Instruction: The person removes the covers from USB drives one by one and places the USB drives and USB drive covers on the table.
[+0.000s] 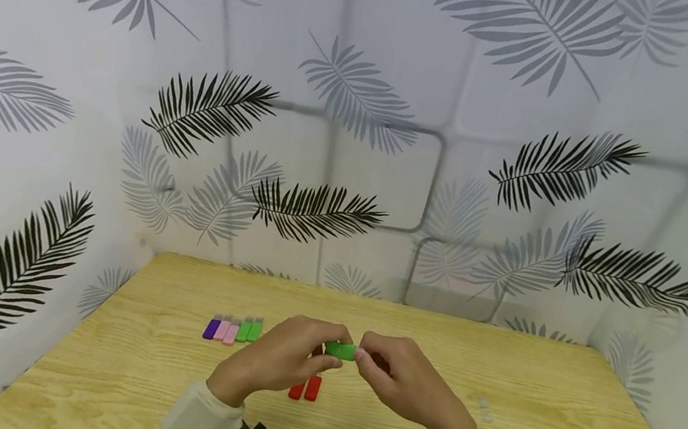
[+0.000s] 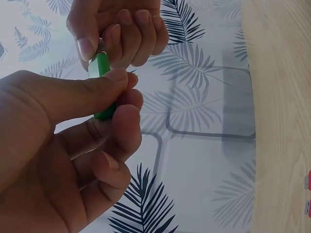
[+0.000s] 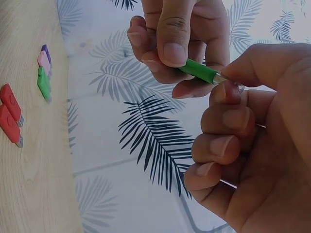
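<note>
A green USB flash drive is held up above the table between both hands. My left hand pinches its green body between thumb and fingers. At the drive's other end, my right hand pinches the connector end, which looks shiny and see-through; whether a clear cap covers it I cannot tell. Two red USB flash drives lie on the table below the left hand, one partly hidden by it. In the right wrist view these red drives show bare metal connectors.
Left of the hands, several USB flash drives stand in a row: a purple one, pink ones and green ones. Small clear pieces lie right of the right hand. The wooden table meets a leaf-patterned wall covering behind.
</note>
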Available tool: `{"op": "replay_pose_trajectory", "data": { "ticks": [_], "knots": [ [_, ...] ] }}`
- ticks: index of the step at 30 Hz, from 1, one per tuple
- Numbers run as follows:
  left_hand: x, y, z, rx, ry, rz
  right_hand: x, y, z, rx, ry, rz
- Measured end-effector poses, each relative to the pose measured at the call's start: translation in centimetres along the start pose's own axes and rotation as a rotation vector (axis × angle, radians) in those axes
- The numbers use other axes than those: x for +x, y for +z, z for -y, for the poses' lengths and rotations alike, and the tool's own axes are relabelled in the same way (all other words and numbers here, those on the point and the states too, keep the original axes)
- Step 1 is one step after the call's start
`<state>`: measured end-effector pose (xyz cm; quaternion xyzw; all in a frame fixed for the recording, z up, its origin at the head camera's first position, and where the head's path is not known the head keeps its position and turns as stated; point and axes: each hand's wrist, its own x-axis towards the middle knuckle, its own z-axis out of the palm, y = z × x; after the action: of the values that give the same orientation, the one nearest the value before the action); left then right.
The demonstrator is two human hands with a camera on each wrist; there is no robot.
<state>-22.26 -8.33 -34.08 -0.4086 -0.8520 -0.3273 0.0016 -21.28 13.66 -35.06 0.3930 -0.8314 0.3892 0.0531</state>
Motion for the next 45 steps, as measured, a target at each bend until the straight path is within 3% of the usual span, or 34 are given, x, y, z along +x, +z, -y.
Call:
{"op": "replay_pose_trajectory", "data": {
  "ticks": [9, 15, 22, 27, 34, 40, 45],
  "knots": [
    [-0.01, 0.26, -0.17, -0.02, -0.01, 0.006, -0.1, 0.14, -0.27, -0.033, -0.017, -0.05],
    [0.08, 0.23, -0.08, 0.018, -0.002, -0.011, -0.16, -0.13, -0.21, -0.01, -0.009, -0.008],
    [0.09, 0.24, -0.1, -0.021, -0.009, -0.011, -0.07, -0.12, -0.18, -0.025, -0.01, -0.039],
    [0.13, 0.12, -0.05, 0.0, 0.008, -0.014, -0.24, -0.34, -0.13, 0.016, -0.003, 0.005],
    [0.18, 0.15, -0.18, -0.069, 0.017, 0.0, -0.25, -0.62, -0.09, -0.001, -0.024, -0.026],
    [-0.04, -0.3, -0.06, -0.067, 0.037, -0.002, -0.32, -0.68, 0.03, 0.039, -0.006, 0.023],
    [-0.05, -0.39, -0.17, -0.1, 0.037, 0.0, -0.26, -0.71, 0.14, 0.003, -0.021, -0.014]
  ]
}}
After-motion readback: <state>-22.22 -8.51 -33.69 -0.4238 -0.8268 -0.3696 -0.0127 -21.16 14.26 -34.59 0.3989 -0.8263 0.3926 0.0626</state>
